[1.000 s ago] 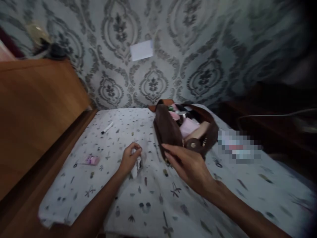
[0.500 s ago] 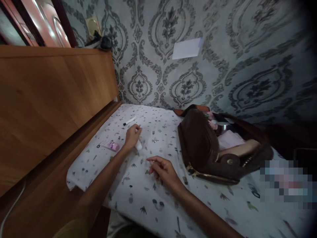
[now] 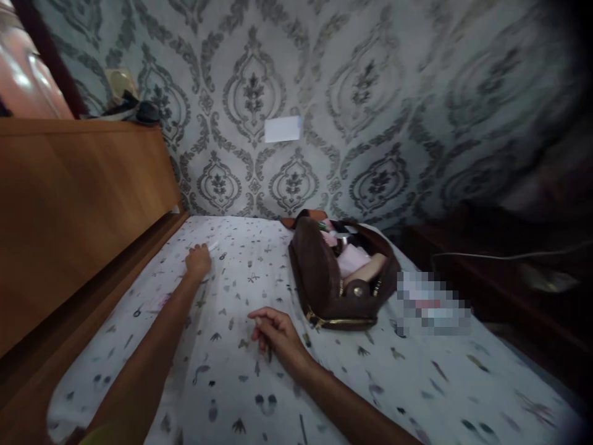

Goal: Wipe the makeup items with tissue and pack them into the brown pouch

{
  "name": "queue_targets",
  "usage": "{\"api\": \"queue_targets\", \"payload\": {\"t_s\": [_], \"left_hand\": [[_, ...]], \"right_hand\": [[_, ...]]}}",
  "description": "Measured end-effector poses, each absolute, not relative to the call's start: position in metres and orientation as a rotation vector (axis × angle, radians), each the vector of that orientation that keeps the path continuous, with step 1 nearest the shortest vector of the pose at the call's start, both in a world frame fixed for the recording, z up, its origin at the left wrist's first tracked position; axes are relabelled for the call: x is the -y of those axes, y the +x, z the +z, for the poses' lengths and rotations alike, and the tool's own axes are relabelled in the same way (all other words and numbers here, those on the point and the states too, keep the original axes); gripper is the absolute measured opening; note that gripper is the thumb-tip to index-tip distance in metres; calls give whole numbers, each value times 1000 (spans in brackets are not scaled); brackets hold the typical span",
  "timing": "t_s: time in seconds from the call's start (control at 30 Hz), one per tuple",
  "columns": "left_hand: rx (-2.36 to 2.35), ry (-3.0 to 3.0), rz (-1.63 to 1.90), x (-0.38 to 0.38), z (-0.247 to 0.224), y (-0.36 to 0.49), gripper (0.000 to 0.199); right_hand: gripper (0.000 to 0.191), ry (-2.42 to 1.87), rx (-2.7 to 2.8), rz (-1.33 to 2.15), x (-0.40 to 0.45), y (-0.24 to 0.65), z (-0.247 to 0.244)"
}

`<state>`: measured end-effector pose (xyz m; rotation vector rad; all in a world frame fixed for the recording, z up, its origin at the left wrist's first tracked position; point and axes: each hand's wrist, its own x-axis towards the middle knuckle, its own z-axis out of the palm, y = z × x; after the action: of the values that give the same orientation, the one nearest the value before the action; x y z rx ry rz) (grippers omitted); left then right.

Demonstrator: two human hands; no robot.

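Note:
My left hand [image 3: 198, 261] reaches far forward over the patterned white sheet, its fingers curled closed. A slim white stick-like item [image 3: 213, 246] shows just beyond the fingers; whether they grip it or only touch it is hidden. My right hand [image 3: 275, 334] hovers nearer to me, left of the bag, thumb and fingers pinched together. What lies in that pinch, if anything, is too small to name. Beside my left forearm is a pink printed tube [image 3: 160, 303], partly covered by the arm. The brown bag [image 3: 317, 266] stands unzipped, with pink and beige items inside.
A wooden board [image 3: 83, 185] borders the sheet [image 3: 241, 383] on the left, with a dark item [image 3: 147, 112] on top. Patterned wallpaper [image 3: 370, 93] rises behind, bearing a white card [image 3: 282, 128]. A pixelated item [image 3: 435, 306] lies right of the bag. A pale cable [image 3: 491, 254] runs at right.
My left hand has moved forward and left over the spot of the black-capped white stick. The white item under it before is no longer visible. My view has turned right; my right hand keeps its pinch.

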<state>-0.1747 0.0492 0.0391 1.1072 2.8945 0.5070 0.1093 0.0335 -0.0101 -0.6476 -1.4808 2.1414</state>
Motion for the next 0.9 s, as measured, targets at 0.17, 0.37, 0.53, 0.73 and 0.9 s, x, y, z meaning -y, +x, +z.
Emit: {"api": "queue_targets", "payload": {"t_s": [0.17,0.37,0.53,0.73,0.9], "left_hand": [[-2734,1278,541,-41,52,-150,31],[-1945,1388,1249,-14,26,-67,44],[-1855,1380,1366,7,8,-21,50],[-1815,1354,1377,9,18,-23,46],[-1964,1152,1528,12,33,-28,49]], "right_hand": [[50,-567,1244,2235,-38,109,-14],[70,-533,1058,2133,-40,103,-23],[65,-460,1023,2102,-41,102,-25],[60,-471,1100,2010,-43,107,-15],[53,-560,1187,1938,-46,111,-7]]}}
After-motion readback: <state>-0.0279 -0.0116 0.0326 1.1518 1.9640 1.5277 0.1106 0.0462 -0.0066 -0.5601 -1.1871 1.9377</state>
